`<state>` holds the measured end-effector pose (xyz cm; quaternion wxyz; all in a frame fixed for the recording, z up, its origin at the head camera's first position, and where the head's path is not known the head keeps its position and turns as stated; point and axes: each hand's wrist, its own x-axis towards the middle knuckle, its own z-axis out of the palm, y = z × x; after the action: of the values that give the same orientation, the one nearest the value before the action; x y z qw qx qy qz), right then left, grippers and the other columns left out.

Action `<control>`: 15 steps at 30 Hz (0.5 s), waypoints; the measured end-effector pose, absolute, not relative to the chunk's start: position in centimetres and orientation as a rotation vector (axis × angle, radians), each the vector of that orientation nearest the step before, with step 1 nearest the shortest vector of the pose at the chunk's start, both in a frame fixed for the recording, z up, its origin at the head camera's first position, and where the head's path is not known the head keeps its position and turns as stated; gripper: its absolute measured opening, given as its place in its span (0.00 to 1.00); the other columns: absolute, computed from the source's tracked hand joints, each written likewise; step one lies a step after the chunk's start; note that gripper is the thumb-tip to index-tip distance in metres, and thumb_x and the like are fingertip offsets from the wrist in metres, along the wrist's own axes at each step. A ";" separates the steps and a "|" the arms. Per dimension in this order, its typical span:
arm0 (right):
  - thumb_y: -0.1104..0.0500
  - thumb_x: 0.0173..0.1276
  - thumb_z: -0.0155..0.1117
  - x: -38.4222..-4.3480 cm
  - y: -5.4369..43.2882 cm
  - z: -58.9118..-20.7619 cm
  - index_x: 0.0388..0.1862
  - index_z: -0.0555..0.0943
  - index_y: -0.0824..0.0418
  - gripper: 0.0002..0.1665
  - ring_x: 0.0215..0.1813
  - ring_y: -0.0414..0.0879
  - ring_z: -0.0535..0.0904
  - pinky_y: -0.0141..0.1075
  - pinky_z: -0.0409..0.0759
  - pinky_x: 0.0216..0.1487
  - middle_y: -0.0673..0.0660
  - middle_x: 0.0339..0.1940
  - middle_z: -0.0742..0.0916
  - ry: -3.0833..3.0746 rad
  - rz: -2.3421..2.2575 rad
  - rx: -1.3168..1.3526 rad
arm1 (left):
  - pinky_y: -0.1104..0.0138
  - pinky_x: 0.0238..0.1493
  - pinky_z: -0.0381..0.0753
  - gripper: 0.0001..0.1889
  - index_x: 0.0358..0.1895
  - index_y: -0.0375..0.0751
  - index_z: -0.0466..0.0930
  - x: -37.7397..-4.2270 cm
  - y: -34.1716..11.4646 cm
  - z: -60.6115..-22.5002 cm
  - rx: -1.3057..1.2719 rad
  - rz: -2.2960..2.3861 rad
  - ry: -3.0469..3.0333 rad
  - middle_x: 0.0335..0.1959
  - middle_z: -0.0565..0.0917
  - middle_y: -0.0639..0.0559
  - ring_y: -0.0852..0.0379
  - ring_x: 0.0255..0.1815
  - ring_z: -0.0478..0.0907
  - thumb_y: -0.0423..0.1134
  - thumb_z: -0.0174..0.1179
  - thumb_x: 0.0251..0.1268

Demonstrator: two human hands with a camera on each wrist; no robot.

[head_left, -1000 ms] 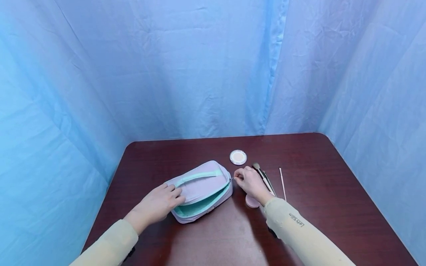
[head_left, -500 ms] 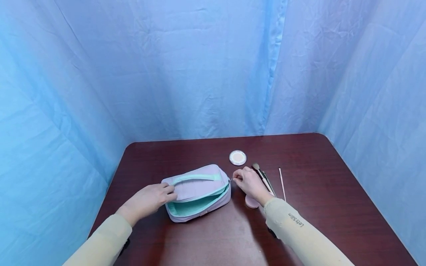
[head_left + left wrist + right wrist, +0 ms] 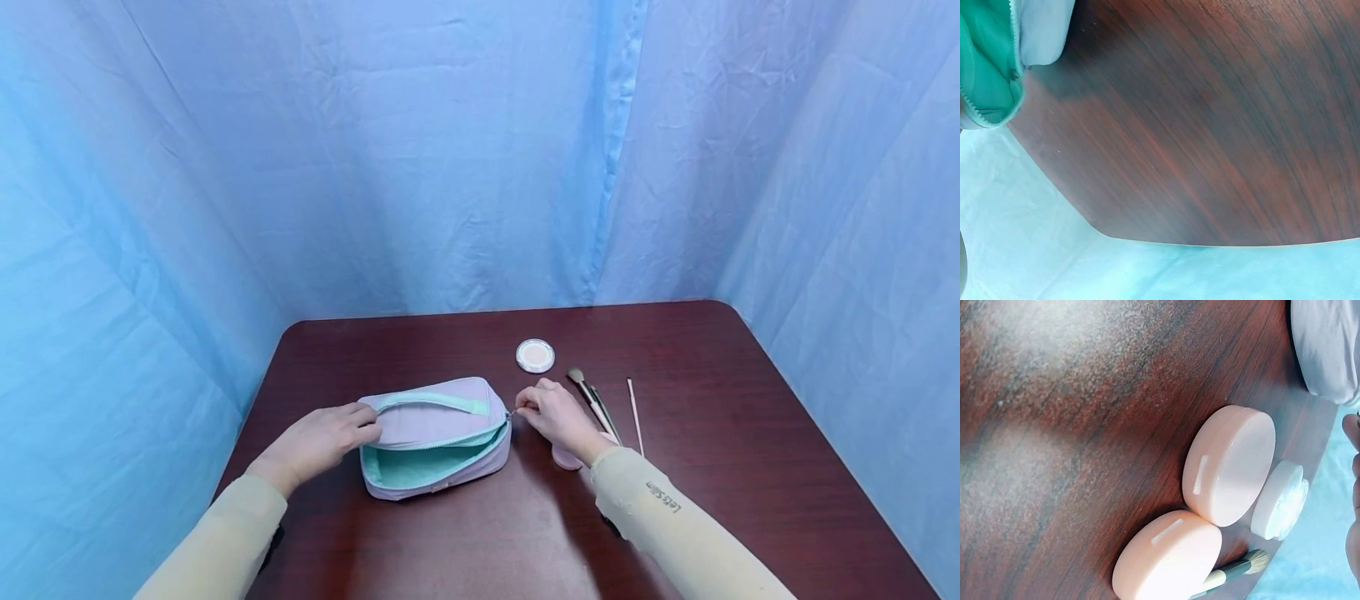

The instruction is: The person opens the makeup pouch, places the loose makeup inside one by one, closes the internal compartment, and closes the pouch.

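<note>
A lilac zip pouch [image 3: 412, 427] with a mint carry strap [image 3: 435, 399] and mint lining lies on the table, its front side gaping. My left hand [image 3: 322, 437] grips the pouch's left end near the strap; the fingertips are partly hidden. At the opposite end, my right hand [image 3: 558, 414] pinches the zipper pull [image 3: 512, 414] between thumb and finger. The left wrist view catches the unzipped mint inside [image 3: 988, 69] of the pouch. Fingers of the right hand [image 3: 1354, 487] just enter the edge of the right wrist view.
Two pink round cases [image 3: 1229, 465] stand near my right wrist. Behind them are a round white compact [image 3: 536, 356] and makeup brushes [image 3: 592, 400]. A thin brush [image 3: 635, 414] lies farther right. Blue curtains [image 3: 450, 167] surround the dark wooden table [image 3: 480, 542].
The pouch has shifted left and turned a little, its front opening gaping wider. My left hand has moved left with it; my right hand has slid slightly left, still pinching the zipper pull.
</note>
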<state>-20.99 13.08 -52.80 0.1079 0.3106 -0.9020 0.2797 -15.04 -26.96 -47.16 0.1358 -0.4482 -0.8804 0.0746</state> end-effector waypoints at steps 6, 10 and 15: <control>0.64 0.61 0.76 -21.1 13.2 -52.6 0.36 0.90 0.57 0.04 0.37 0.45 0.78 0.36 0.78 0.39 0.48 0.30 0.86 -2.671 0.732 1.022 | 0.65 0.41 0.78 0.20 0.41 0.49 0.73 -15.1 -26.7 -47.2 -1.207 0.256 -2.569 0.39 0.79 0.54 0.56 0.40 0.74 0.24 0.73 0.55; 0.64 0.60 0.76 -21.1 13.4 -52.6 0.34 0.90 0.56 0.04 0.36 0.44 0.79 0.36 0.78 0.38 0.48 0.29 0.86 -2.637 0.738 1.049 | 0.62 0.41 0.75 0.20 0.43 0.47 0.75 -15.3 -26.3 -47.1 -1.134 0.303 -2.584 0.39 0.79 0.51 0.52 0.39 0.72 0.25 0.74 0.54; 0.65 0.61 0.75 -21.0 13.7 -52.5 0.35 0.90 0.56 0.05 0.36 0.43 0.80 0.33 0.79 0.37 0.48 0.30 0.86 -2.661 0.821 1.016 | 0.58 0.46 0.77 0.20 0.47 0.47 0.78 -15.4 -25.2 -47.2 -1.090 0.344 -2.697 0.42 0.80 0.49 0.50 0.42 0.74 0.29 0.75 0.53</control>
<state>-21.03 13.75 -52.46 0.0885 0.3413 -0.8942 0.2760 -15.36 -25.24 -47.16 0.1060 -0.3699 -0.9156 0.1167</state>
